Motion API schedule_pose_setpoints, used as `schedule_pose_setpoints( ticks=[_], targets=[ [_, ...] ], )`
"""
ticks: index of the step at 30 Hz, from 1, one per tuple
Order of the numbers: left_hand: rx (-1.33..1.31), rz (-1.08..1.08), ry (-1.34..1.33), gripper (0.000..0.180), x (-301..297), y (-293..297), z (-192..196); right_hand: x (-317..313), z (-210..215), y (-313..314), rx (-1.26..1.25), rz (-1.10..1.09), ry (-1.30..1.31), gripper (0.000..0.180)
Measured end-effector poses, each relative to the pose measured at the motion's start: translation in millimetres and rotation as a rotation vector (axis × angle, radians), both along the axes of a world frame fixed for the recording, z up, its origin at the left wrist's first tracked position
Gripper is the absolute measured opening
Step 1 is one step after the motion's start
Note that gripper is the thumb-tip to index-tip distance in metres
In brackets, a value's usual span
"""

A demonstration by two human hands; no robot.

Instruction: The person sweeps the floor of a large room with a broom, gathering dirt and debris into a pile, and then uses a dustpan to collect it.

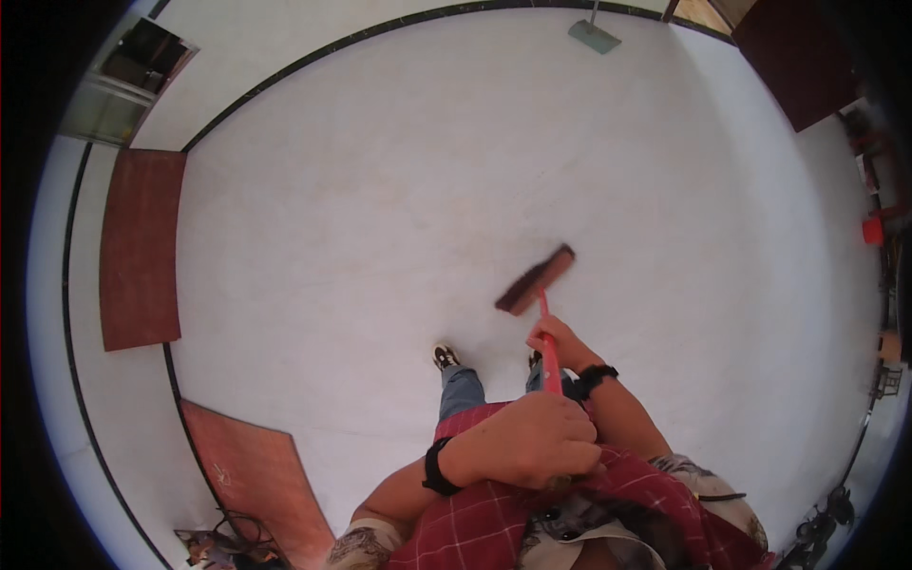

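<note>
While left hand clenches near end of red handle | broom head lies farther out, seemingly at floor | right hand wraps handle lower | I'd steer with it, bristles flat, strokes overlapping.

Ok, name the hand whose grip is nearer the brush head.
The right hand, its grip farther down the red handle; the left hand holds it farther back.

A smooth, pale grey floor fills the centre, edged along the top by a black skirting strip. Reddish-brown rectangular panels line the left; a dark brown panel occupies the upper right.
</note>
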State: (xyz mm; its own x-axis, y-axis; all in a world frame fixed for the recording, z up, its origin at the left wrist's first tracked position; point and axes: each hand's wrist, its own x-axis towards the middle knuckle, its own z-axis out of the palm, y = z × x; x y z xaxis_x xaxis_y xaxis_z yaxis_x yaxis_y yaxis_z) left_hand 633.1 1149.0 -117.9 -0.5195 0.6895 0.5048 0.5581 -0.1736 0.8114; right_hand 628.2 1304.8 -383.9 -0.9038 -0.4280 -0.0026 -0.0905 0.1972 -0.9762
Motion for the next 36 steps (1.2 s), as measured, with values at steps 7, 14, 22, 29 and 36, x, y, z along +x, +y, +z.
schedule_pose_setpoints(
  ticks=[7, 14, 22, 29, 36],
  targets=[
    [0.049, 0.137, -0.201, 0.017, -5.6, 29.0, -26.7, 27.8, -11.0, 102.2, 0.3, -0.024, -0.043, 0.006],
    [0.067, 0.327, -0.278, 0.013, -14.1, -43.4, -0.6, -29.3, 6.8, 51.3, 0.326, 0.045, 0.136, 0.008],
    [-0.077, 0.517, 0.013, 0.022, -73.6, -61.5, 3.1, -202.8, -22.6, -111.3, -0.182, 0.245, 0.281, 0.012],
    [-0.395, 0.434, 0.058, 0.022, -197.4, -62.1, -51.9, -297.5, -77.3, -165.2, -0.289, 0.26, 0.207, 0.012],
    [-0.021, -0.023, -0.016, 0.011, -237.0, -42.5, -40.3, -238.1, -40.7, -38.2, 0.008, 0.03, 0.054, 0.012]
  ],
)
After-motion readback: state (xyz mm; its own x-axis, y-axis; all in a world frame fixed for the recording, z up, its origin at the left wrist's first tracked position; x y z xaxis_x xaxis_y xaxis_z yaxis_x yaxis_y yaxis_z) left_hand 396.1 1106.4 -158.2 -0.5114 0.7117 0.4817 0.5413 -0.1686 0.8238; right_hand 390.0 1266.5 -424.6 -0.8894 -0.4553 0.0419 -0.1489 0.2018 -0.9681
